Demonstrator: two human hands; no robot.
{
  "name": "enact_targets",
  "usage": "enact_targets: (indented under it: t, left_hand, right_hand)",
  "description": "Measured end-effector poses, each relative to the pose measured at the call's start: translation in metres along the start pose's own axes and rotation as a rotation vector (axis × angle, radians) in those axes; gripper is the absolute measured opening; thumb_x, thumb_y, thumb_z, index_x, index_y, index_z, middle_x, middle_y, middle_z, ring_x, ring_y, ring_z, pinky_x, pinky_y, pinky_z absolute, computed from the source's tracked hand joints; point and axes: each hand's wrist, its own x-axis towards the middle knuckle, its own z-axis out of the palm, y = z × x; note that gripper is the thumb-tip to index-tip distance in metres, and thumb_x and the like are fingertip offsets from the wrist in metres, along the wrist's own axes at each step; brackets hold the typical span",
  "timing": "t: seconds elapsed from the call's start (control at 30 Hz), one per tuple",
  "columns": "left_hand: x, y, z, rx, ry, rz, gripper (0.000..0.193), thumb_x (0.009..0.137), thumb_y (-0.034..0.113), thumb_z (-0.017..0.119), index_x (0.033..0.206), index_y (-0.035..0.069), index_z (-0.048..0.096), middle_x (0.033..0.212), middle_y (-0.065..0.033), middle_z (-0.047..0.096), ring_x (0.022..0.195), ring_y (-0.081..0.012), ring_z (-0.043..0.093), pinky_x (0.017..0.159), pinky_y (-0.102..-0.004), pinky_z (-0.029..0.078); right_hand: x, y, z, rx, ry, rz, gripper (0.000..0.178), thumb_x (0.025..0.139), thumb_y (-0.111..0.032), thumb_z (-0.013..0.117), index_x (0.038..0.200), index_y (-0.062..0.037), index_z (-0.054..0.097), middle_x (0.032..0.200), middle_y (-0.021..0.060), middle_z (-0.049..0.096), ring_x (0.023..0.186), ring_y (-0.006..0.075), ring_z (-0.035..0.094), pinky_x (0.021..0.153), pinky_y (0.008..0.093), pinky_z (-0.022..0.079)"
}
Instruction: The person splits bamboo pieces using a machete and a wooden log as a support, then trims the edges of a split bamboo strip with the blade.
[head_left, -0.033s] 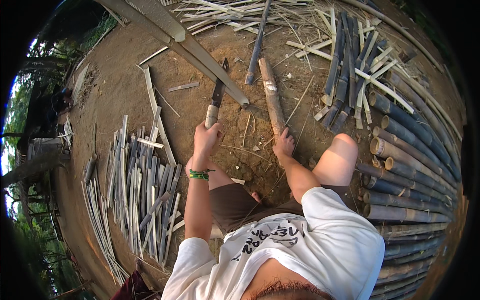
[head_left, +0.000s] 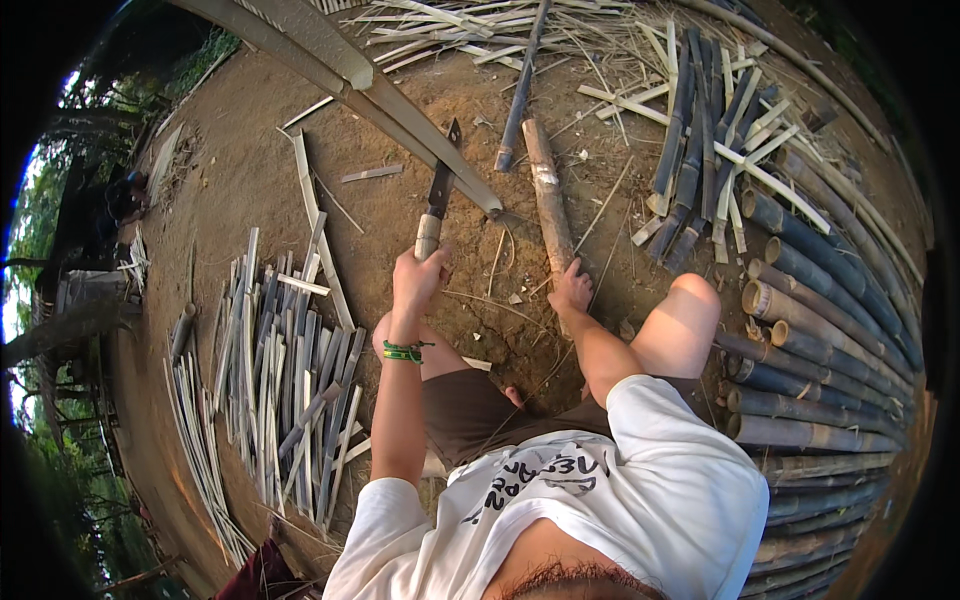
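My left hand (head_left: 418,278) is closed round the pale handle of a machete (head_left: 428,235) with a dark blade. The blade crosses the near end of a long split bamboo pole (head_left: 400,118) that slants in from the upper left. Its tip shows beyond the pole; whether the blade sits inside the split I cannot tell. To the right, the fingers of my right hand (head_left: 571,290) are wrapped round the near end of a thick brown stick (head_left: 547,190) with a worn pale patch. The stick points away from me, apart from the pole.
Bamboo strips (head_left: 285,390) lie heaped at the left. Whole bamboo poles (head_left: 820,400) are stacked at the right, with dark split pieces (head_left: 690,150) beyond them. A thin dark bamboo length (head_left: 522,90) lies past the stick. More pale strips (head_left: 450,30) cover the far ground.
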Motion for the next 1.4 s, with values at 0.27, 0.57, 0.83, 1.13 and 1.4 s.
enact_targets:
  t: [0.27, 0.57, 0.83, 1.13, 1.4]
  left_hand:
    - [-0.001, -0.018, -0.018, 0.154, 0.08, 0.037, 0.027, 0.08, 0.025, 0.078, 0.09, 0.001, 0.073, 0.067, -0.0054, 0.068, 0.062, -0.0146, 0.064, 0.061, -0.0323, 0.05]
    - [0.042, 0.041, -0.084, 0.605, -0.093, 0.163, 0.029, 0.069, 0.021, 0.074, 0.094, 0.007, 0.077, 0.074, -0.0088, 0.074, 0.073, -0.0247, 0.072, 0.073, -0.0376, 0.056]
    - [0.06, 0.013, -0.059, 0.421, -0.036, 0.093, 0.03, 0.069, 0.022, 0.072, 0.092, 0.003, 0.076, 0.075, -0.0107, 0.074, 0.076, -0.0243, 0.073, 0.076, -0.038, 0.056]
    - [0.061, -0.027, 0.002, 0.462, 0.005, -0.154, 0.034, 0.074, 0.02, 0.069, 0.098, -0.003, 0.075, 0.106, -0.0258, 0.073, 0.103, -0.0371, 0.071, 0.088, -0.0442, 0.056]
    - [0.059, -0.03, 0.02, 0.451, 0.008, -0.161, 0.038, 0.077, 0.022, 0.069, 0.103, -0.005, 0.074, 0.106, -0.0265, 0.072, 0.103, -0.038, 0.071, 0.089, -0.044, 0.055]
  right_hand:
    - [0.011, -0.023, -0.099, 0.416, -0.087, -0.003, 0.087, 0.062, -0.032, 0.079, 0.137, 0.0, 0.049, 0.121, 0.0236, 0.065, 0.108, 0.0374, 0.065, 0.09, 0.0463, 0.054]
    - [-0.087, -0.034, -0.266, 0.889, 0.161, -0.677, 0.052, 0.072, -0.025, 0.081, 0.112, 0.0014, 0.062, 0.093, 0.0136, 0.071, 0.079, 0.0231, 0.067, 0.074, 0.037, 0.054]
    - [-0.108, -0.067, -0.287, 0.78, 0.352, -0.855, 0.062, 0.072, -0.026, 0.077, 0.121, 0.0043, 0.052, 0.095, 0.0187, 0.069, 0.08, 0.0272, 0.068, 0.076, 0.0407, 0.055]
    - [-0.025, -0.006, -0.185, 0.528, -0.16, -0.389, 0.049, 0.07, -0.027, 0.077, 0.107, 0.0026, 0.066, 0.094, 0.0127, 0.07, 0.084, 0.0235, 0.066, 0.079, 0.0357, 0.051]
    - [-0.058, -0.073, -0.29, 0.846, 0.24, -0.831, 0.058, 0.072, -0.031, 0.075, 0.115, 0.0026, 0.058, 0.092, 0.0167, 0.07, 0.079, 0.0277, 0.067, 0.075, 0.0425, 0.054]
